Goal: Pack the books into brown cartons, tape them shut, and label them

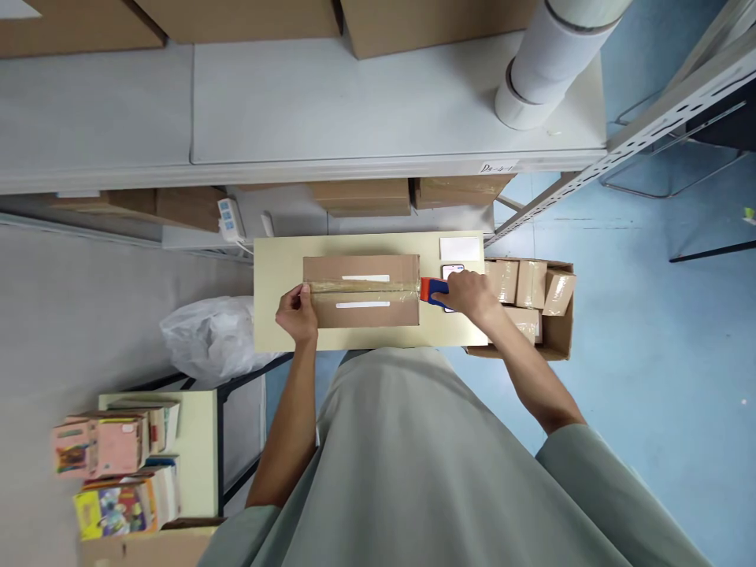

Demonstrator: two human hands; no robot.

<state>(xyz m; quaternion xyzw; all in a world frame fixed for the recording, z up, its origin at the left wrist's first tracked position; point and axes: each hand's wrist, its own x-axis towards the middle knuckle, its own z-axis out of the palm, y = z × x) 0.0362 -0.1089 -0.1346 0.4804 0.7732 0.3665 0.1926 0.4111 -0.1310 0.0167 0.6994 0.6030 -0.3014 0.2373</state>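
Note:
A closed cardboard box [366,315] lies on a narrow cream table [277,260], with clear tape [363,287] running along its middle seam. Two white strips show on its top, one on each side of the tape. My left hand [298,313] is at the box's left end, thumb and fingers pinched at the end of the tape. At the right end my right hand [469,294] grips a red and blue tape dispenser [434,290], whose head is against the box's edge. Partly hidden behind that hand is a phone [453,270].
White cards or paper [459,249] lie at the table's back right. An open carton [555,339] of small taped boxes stands to the right. Shelving [354,102] with paper rolls [549,59] is ahead. A plastic bag [213,339] and stacked books [118,449] are at left.

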